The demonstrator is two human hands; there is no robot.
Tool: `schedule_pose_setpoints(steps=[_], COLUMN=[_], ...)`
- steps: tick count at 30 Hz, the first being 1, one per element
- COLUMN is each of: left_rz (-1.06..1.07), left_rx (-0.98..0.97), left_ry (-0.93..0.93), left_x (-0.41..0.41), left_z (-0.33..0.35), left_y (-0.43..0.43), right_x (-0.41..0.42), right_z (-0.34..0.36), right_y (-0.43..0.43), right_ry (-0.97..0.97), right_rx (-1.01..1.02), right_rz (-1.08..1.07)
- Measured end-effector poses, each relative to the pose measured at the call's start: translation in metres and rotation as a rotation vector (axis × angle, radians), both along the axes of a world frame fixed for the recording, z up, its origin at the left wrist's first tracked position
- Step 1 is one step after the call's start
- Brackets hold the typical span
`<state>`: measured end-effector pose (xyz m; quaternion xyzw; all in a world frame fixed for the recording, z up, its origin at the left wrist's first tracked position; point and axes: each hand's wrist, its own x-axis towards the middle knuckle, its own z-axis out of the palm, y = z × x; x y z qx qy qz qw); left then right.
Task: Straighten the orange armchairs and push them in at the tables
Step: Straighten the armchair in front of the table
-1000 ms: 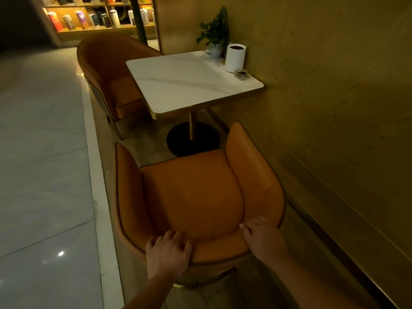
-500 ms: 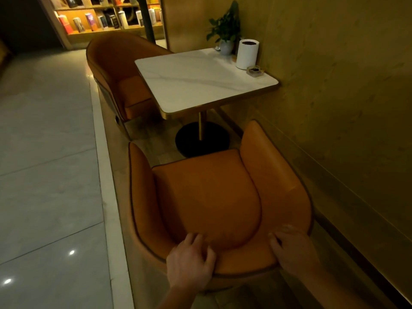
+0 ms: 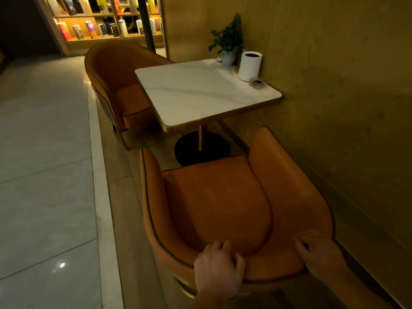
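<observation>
Dim cafe corner, tan wall (image 3: 334,85) on the right, pale tiled floor (image 3: 44,175) on the left, lit bookshelf (image 3: 107,21) at the back. Your near armchair (image 3: 218,208) sits right below you, seat facing the white marble worktop (image 3: 200,92), its front edge near the black pedestal base (image 3: 201,148) but not yet under the top, and turned a little toward the wall. The far armchair (image 3: 124,85) is on the opposite side, seat partly tucked under the worktop. Your left hand (image 3: 219,268) grips the top of the backrest, fingers (image 3: 219,245) curled over the rim into the shell. Your right hand (image 3: 318,253) holds the same rim nearer the wall, fingers (image 3: 299,244) draped over it; that hand is blurred, so the grip is less sure. Handling guess: padded tub chair on what looks like a metal base, so likely heavy and draggy on the floor. The leather-like cover is smooth and may slip, so the rigid rim where you hold now is the right spot. Push low and even, and mind the wall side. Potted plant (image 3: 227,41), white cylinder (image 3: 249,65) and a small glass dish (image 3: 258,82) stand at the wall end of the worktop. Text: book spines too small to read, and no brand or label is visible anywhere.
</observation>
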<state>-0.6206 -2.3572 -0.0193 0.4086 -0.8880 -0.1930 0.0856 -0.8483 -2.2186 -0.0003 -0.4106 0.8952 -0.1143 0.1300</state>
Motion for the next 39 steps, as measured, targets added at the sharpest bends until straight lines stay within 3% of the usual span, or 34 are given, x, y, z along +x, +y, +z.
schedule_pose_setpoints(steps=[11,22,39], left_rz=[-0.03,0.058,0.091], left_rx=[0.155,0.158,0.154], left_ry=[-0.235,-0.232,-0.218], left_x=[-0.094,-0.167,-0.209], left_z=[0.016,0.01,0.014], left_y=[-0.031,-0.024,-0.017], right_x=[-0.095,-0.173,-0.222], right_z=[-0.005,-0.004,0.002], right_y=[-0.028,-0.038,-0.042], right_ry=[0.001,0.013,-0.08], right_rx=[-0.004,-0.111,-0.007], right_rz=[-0.029,0.041,0.061])
